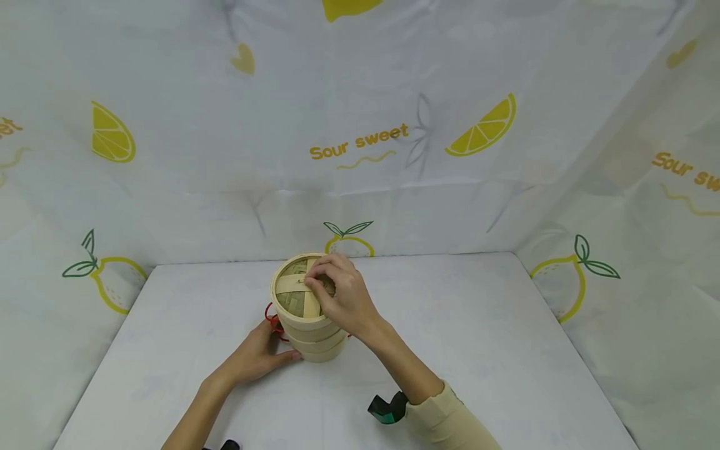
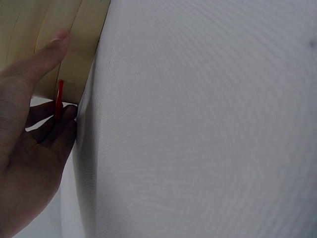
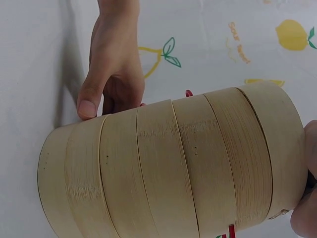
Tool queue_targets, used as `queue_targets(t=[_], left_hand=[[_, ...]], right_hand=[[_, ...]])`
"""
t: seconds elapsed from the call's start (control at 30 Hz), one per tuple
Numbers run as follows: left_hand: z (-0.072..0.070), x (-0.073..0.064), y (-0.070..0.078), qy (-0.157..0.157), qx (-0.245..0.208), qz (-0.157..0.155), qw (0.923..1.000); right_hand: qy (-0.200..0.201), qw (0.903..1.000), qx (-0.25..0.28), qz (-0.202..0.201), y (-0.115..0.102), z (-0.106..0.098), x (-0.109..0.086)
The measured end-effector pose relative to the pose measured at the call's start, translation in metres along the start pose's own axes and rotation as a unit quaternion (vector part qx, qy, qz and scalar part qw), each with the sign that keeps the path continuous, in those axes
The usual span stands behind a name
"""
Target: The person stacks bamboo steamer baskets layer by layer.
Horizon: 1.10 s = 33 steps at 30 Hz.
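A tall stack of round bamboo steamer baskets (image 1: pixel 317 344) stands on the table, topped by a woven lid (image 1: pixel 292 301) with crossed bamboo strips. My left hand (image 1: pixel 255 357) holds the lowest tier from the left, thumb on its near side and fingers behind. In the left wrist view a red cord loop (image 2: pixel 60 96) hangs by those fingers. Over the lid, my right hand (image 1: pixel 345 297) pinches at its centre with thumb and fingertips. In the right wrist view the tiers (image 3: pixel 163 163) sit tightly stacked, the lid seated at the top.
The steamer stands near the back of the white table (image 1: pixel 478 344), close to a hanging cloth (image 1: pixel 270 125) printed with lemons. Similar cloth rises at both sides. A black wrist strap (image 1: pixel 388 409) is by the right sleeve.
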State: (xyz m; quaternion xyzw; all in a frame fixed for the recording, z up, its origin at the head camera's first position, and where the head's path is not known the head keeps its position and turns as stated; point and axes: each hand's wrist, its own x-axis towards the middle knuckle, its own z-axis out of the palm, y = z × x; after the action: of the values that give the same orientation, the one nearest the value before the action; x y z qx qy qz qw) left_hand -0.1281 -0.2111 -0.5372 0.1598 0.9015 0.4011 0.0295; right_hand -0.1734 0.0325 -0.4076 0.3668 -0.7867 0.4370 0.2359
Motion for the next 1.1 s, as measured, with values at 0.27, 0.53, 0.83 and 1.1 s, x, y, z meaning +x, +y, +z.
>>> queue_targets(t=[0.27,0.53,0.83,1.1], left_hand=[[0.001,0.001,0.000,0.003,-0.002,-0.007,1.0000],[0.001,0.000,-0.001,-0.001,-0.005,0.006,1.0000],[0.004,0.001,-0.004,0.005,-0.007,0.019,0.9998],[0.006,-0.002,-0.006,0.007,-0.009,0.008,0.9999]], right_hand=[[-0.014,0.9997,-0.002,0.020,-0.001,0.000,0.000],[-0.020,0.9991,-0.002,0.037,-0.002,-0.001,0.000],[-0.002,0.9997,0.001,0.025,0.000,-0.001,-0.002],[0.026,0.9996,0.006,0.011,-0.004,-0.012,-0.010]])
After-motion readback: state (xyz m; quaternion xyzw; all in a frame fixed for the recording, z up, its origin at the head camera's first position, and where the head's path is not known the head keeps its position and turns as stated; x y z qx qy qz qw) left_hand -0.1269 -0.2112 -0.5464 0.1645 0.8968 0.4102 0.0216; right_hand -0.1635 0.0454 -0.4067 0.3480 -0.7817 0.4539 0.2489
